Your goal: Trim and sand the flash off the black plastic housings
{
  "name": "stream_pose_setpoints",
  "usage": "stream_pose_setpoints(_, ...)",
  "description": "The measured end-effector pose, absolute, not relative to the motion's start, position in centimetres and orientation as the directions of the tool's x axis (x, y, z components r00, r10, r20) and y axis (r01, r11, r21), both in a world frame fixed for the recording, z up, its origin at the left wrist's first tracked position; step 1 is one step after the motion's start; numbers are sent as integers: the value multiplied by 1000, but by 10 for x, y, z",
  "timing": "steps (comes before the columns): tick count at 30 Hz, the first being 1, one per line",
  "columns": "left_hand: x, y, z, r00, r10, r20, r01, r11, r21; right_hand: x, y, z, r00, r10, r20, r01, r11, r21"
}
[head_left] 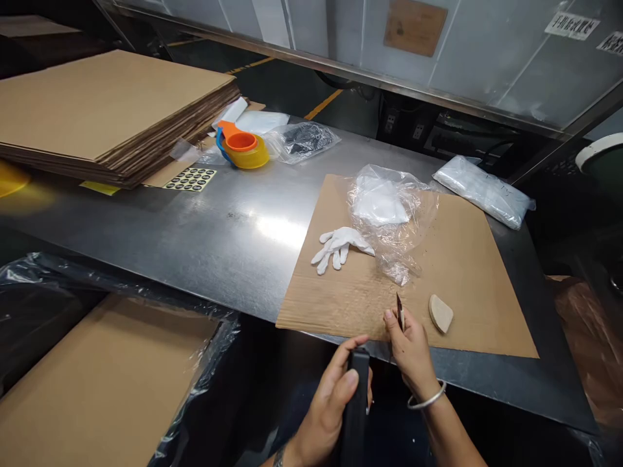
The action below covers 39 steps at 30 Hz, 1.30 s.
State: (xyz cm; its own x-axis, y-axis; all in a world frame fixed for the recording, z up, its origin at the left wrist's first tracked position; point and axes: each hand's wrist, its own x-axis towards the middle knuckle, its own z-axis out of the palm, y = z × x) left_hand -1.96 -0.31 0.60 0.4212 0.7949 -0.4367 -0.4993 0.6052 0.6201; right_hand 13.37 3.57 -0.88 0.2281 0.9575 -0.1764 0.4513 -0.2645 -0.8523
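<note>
Here, the steel table (204, 227) stretches away beyond your fingers, with a tall stack of cardboard sheets (107, 110) at its far left corner, well apart from both hands. Just past your fingers lies a single cardboard sheet (467, 272), flat on the table and reaching its near edge. On that sheet, farther out than your fingers, a crumpled clear plastic bag (394, 220) sits with something white inside, and a white glove (338, 246) lies touching the bag's left side. A second sealed bag (484, 191) rests on the table well beyond and to the right. Far off to the left, an orange and yellow tape dispenser (242, 148) stands near the stack, with a sheet of round dark stickers (191, 179) just in front of it.

Your left hand (331, 402) is below the table's near edge, fingers (348, 383) wrapped around a flat black case (356, 402) held upright. Your right hand (413, 350) is just beside it, its fingers pressed together, pinching a small thin blade (400, 310) that points up over the sheet's near edge. A small pale wedge-shaped block (440, 314) lies on the sheet just right of those fingers, not touching them. A metal bangle (428, 399) circles your right wrist.
</note>
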Motion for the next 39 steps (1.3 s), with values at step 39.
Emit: stream_pose_setpoints(39,22,12,18,-22,880,-474,-771,287,569,146,86,12,146,989,23,479,-50,-876)
